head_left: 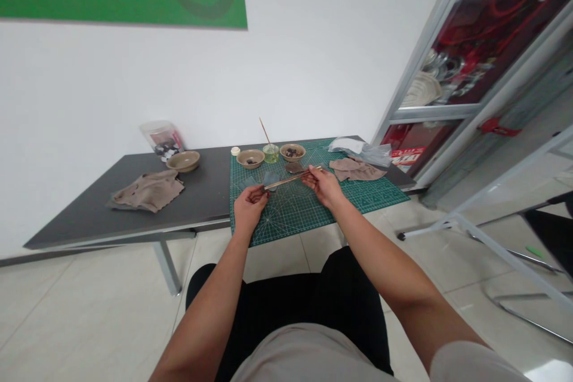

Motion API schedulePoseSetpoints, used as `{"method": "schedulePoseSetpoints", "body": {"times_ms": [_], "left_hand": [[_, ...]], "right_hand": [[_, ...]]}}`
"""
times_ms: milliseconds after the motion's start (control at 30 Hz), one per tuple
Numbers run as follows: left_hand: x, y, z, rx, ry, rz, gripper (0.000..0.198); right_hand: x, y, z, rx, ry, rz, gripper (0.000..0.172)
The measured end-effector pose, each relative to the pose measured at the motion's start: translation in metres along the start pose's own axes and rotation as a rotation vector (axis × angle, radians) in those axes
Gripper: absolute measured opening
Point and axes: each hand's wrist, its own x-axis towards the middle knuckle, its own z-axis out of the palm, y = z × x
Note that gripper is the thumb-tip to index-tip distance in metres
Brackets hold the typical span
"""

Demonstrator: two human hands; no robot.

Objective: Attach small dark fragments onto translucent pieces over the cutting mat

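Between my hands runs a narrow bundle of thin brown sticks (289, 179), tilted slightly up to the right. My left hand (250, 203) pinches its left end, and my right hand (321, 183) grips the right end. Both are held over the green cutting mat (308, 206). Just beyond them lie small clear plastic pieces (271, 178) and a small brown heap (293, 168). Farther back stand a bowl with a few dark bits (250, 159), a glass of yellow-green liquid (271, 154) with a thin stick in it, and a bowl of brown and dark pieces (292, 151).
Left on the dark table (201, 203) are a brown cloth (150, 191), another bowl (183, 161) and a clear plastic tub (162, 140). A second cloth (357, 169) and a plastic bag (364, 151) lie at the right. The white wall (313, 59) rises behind the table.
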Motion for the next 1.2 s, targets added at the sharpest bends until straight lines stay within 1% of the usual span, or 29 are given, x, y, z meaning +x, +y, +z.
{"method": "schedulePoseSetpoints", "body": {"times_ms": [100,200,367,433,500,567,600,667,733,867,967,1067,1133,1200], "left_hand": [[-0.001,0.003,-0.001,0.032,-0.037,0.002,0.037],[-0.003,0.006,-0.001,0.032,-0.052,-0.004,0.039],[-0.003,0.007,-0.001,-0.002,-0.051,-0.026,0.041],[-0.003,0.007,-0.001,-0.005,-0.021,-0.023,0.040],[-0.003,0.006,-0.001,0.006,0.008,-0.018,0.038],[-0.003,0.005,-0.001,0.029,0.025,-0.013,0.037],[-0.003,0.005,0.000,0.042,0.029,-0.009,0.037],[-0.003,0.004,0.000,0.060,0.039,0.002,0.035],[-0.003,0.003,0.000,0.060,0.040,0.012,0.035],[-0.003,0.004,0.001,0.043,0.036,0.011,0.033],[-0.004,0.006,0.001,0.050,0.040,-0.002,0.031],[-0.006,0.008,0.001,0.047,0.032,-0.011,0.031],[-0.006,0.008,0.001,0.035,0.029,-0.009,0.031],[-0.007,0.008,0.002,0.027,0.029,-0.004,0.030]], "right_hand": [[0.000,0.002,0.003,0.004,-0.018,0.013,0.019],[0.000,0.003,0.005,0.005,0.010,0.015,0.019],[0.008,0.000,-0.001,-0.012,0.040,-0.031,0.020],[0.018,-0.007,-0.003,-0.019,0.096,-0.094,0.023],[0.031,-0.018,-0.003,-0.035,0.181,-0.188,0.025],[0.047,-0.030,0.002,-0.095,0.246,-0.298,0.028],[0.056,-0.035,0.005,-0.145,0.252,-0.356,0.029],[0.073,-0.044,0.015,-0.255,0.227,-0.465,0.032],[0.088,-0.049,0.026,-0.361,0.167,-0.546,0.035],[0.108,-0.044,0.042,-0.508,0.072,-0.600,0.036],[0.112,-0.032,0.047,-0.621,0.026,-0.595,0.036],[0.110,-0.023,0.049,-0.723,0.023,-0.590,0.037],[0.108,-0.021,0.051,-0.738,0.020,-0.613,0.037],[0.109,-0.022,0.054,-0.704,0.019,-0.639,0.038]]}}
